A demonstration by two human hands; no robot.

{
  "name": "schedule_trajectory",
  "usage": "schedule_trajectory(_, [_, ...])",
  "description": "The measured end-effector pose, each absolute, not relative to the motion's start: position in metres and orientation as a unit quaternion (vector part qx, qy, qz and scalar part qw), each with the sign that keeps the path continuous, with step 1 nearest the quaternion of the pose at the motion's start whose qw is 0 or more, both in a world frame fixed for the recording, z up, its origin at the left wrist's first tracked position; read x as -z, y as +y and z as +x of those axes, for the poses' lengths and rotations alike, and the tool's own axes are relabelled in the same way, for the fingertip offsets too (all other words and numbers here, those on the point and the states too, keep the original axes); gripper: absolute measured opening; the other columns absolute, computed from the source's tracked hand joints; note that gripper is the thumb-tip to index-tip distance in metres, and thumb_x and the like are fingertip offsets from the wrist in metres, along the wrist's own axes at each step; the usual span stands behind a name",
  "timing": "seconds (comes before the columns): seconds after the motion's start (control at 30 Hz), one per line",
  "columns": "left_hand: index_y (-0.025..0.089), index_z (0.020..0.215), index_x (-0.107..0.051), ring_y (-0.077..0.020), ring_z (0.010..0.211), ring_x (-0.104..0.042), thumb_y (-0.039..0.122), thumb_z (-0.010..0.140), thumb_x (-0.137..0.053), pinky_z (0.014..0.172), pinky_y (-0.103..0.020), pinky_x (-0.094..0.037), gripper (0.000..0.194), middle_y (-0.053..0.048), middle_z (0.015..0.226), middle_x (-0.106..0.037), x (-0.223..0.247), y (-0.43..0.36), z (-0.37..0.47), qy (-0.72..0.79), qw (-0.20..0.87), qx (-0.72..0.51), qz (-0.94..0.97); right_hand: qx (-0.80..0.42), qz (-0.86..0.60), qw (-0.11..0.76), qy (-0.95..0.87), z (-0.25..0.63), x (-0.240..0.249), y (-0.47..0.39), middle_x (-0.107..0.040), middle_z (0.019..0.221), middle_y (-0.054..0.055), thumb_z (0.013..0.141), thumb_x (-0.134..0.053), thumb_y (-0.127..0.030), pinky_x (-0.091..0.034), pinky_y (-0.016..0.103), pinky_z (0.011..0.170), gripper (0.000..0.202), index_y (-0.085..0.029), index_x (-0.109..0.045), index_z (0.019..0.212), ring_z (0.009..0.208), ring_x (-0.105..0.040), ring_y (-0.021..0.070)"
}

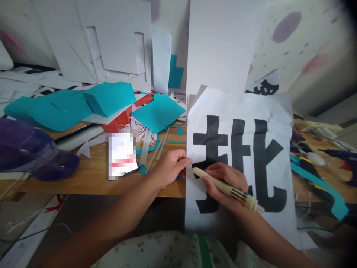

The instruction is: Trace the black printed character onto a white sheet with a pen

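Observation:
A white paper sheet (240, 104) with a large black printed character stands in front of me, its lower part reaching past the table edge. My left hand (170, 167) pinches the sheet's left edge between thumb and fingers; some fingertips are hidden. My right hand (227, 178) is closed round a cream multicolour pen (216, 181). The pen slants with its tip up and left, at the left end of a black stroke near the paper's edge. Whether the tip touches the paper, I cannot tell.
Teal paper (111, 100) and paper scraps (145, 137) cover the wooden table (92, 163). A purple bottle (36, 152) and a blurred-out phone-like object (122, 156) are left. White boards (117, 22) lean behind. A teal strip (320, 182) and a glue gun (338, 158) lie right.

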State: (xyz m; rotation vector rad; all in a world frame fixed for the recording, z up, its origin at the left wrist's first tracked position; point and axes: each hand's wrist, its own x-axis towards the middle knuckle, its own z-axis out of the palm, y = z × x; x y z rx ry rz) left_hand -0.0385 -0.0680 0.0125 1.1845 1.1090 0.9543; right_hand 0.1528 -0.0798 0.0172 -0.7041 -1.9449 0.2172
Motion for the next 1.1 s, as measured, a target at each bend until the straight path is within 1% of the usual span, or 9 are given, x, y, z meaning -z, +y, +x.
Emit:
schedule_trajectory(0.13, [0.018,0.066,-0.053,-0.0125,0.056,-0.059,0.042,0.078,-0.067,0.052,-0.025,-0.051,0.03,0.003,0.061,-0.056,-0.0121,-0.0671,-0.0383,0.474,0.588,-0.413,0.509,-0.097,-0.301,0.494,-0.81,0.1545,-0.0191,-0.0808,-0.07,0.07,0.001,0.082,-0.068,-0.02,-0.055,0.026,0.049,0.007,-0.022,-0.062,0.08,0.057,-0.068,0.0155])
schedule_trajectory(0.27, [0.018,0.069,-0.057,-0.0128,0.057,-0.059,0.044,0.077,-0.068,0.052,-0.025,-0.051,0.029,0.002,0.063,-0.059,-0.0113,-0.0673,-0.0382,0.469,0.595,-0.414,0.505,-0.082,-0.301,0.499,-0.808,0.154,-0.0197,-0.0812,-0.07,0.07,0.002,0.082,-0.068,-0.019,-0.056,0.025,0.049,0.007,-0.021,-0.063,0.079,0.058,-0.068,0.0158])
schedule_trajectory(0.37, [0.018,0.07,-0.057,-0.0129,0.057,-0.059,0.043,0.078,-0.068,0.052,-0.025,-0.051,0.028,0.002,0.063,-0.059,-0.0106,-0.0673,-0.0381,0.464,0.599,-0.415,0.503,-0.088,-0.304,0.5,-0.806,0.1536,-0.0204,-0.0819,-0.07,0.07,0.002,0.082,-0.069,-0.019,-0.056,0.024,0.049,0.008,-0.019,-0.063,0.077,0.057,-0.068,0.015])
schedule_trajectory(0.5, [0.018,0.07,-0.057,-0.0128,0.057,-0.059,0.042,0.078,-0.068,0.052,-0.025,-0.051,0.027,0.002,0.063,-0.059,-0.0108,-0.0669,-0.0378,0.462,0.601,-0.415,0.502,-0.089,-0.32,0.499,-0.8,0.1532,-0.0207,-0.0826,-0.07,0.071,0.002,0.082,-0.07,-0.021,-0.056,0.024,0.05,0.008,-0.02,-0.063,0.078,0.057,-0.068,0.0148])
schedule_trajectory(0.8, [0.018,0.07,-0.057,-0.0124,0.056,-0.058,0.041,0.08,-0.066,0.052,-0.025,-0.051,0.026,0.001,0.063,-0.059,-0.01,-0.066,-0.0375,0.46,0.597,-0.417,0.508,-0.129,-0.309,0.492,-0.804,0.1561,-0.0208,-0.0819,-0.07,0.071,0.003,0.081,-0.069,-0.019,-0.053,0.024,0.049,0.008,-0.02,-0.063,0.077,0.057,-0.067,0.0145])
schedule_trajectory(0.9, [0.018,0.07,-0.057,-0.0122,0.056,-0.058,0.041,0.08,-0.066,0.052,-0.024,-0.052,0.027,0.001,0.063,-0.059,-0.0097,-0.0655,-0.0381,0.462,0.594,-0.413,0.513,-0.125,-0.315,0.494,-0.801,0.1564,-0.0209,-0.0823,-0.069,0.07,0.002,0.082,-0.069,-0.018,-0.053,0.023,0.049,0.008,-0.02,-0.063,0.077,0.056,-0.066,0.0139])
schedule_trajectory(1.1, [0.018,0.067,-0.055,-0.0113,0.054,-0.058,0.04,0.078,-0.067,0.05,-0.023,-0.051,0.028,0.002,0.06,-0.058,-0.0095,-0.0645,-0.0378,0.459,0.597,-0.418,0.508,-0.149,-0.309,0.49,-0.801,0.1582,-0.0205,-0.0828,-0.071,0.071,0.002,0.08,-0.07,-0.018,-0.056,0.024,0.054,0.009,-0.021,-0.063,0.075,0.062,-0.071,0.0163])
